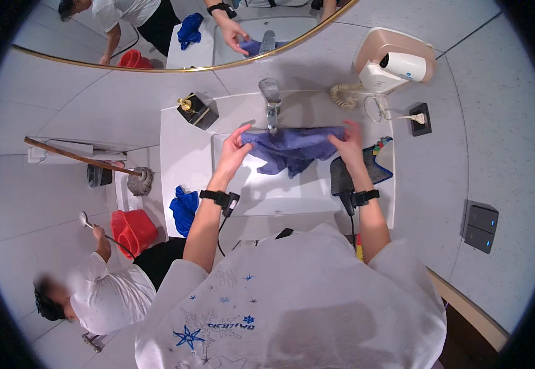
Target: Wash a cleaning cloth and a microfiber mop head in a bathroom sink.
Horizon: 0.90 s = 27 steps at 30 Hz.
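Observation:
A purple-blue cloth (295,147) hangs spread between my two hands over the white sink basin (267,203). My left hand (237,151) pinches its left end between thumb and fingers. Its right end is held by my right hand (348,142). The chrome faucet (271,104) reaches down to the cloth's top edge, and whether water runs cannot be told. A grey cloth with a dark blue edge (342,177) lies on the right rim, partly under my right forearm. On the counter at the left lies a crumpled bright blue cloth (184,210).
A black soap dispenser (197,111) stands at the counter's back left. A hair dryer (403,67) hangs on the wall, plugged into a socket (420,119). At the left, another person (115,290) holds a shower head (84,219) near a red bucket (133,233) and a mop (139,181).

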Each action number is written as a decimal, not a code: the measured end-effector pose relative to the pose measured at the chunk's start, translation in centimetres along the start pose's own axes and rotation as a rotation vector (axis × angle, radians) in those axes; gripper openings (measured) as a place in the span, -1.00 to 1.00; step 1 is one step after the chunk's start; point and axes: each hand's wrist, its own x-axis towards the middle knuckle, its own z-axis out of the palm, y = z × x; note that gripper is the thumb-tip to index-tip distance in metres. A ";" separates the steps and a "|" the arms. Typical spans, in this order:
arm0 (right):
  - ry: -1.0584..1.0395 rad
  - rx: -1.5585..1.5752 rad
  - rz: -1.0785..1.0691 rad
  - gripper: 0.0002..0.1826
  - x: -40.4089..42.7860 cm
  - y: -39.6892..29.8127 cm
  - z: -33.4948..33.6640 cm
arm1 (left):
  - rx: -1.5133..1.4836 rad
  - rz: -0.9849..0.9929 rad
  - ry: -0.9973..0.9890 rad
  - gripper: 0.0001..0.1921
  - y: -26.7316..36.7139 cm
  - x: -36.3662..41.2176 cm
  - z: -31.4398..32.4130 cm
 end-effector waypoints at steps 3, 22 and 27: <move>-0.166 -0.007 0.036 -0.45 1.0 0.3 2.6 | 0.239 0.040 0.092 -0.58 0.3 -1.9 -2.6; -0.445 0.160 0.116 -0.49 0.1 2.8 16.9 | 0.845 0.336 0.689 -0.81 5.0 -7.7 -6.8; -0.223 0.023 0.027 -0.70 0.9 1.3 12.7 | 0.773 0.322 0.726 -0.76 4.3 -6.4 -7.7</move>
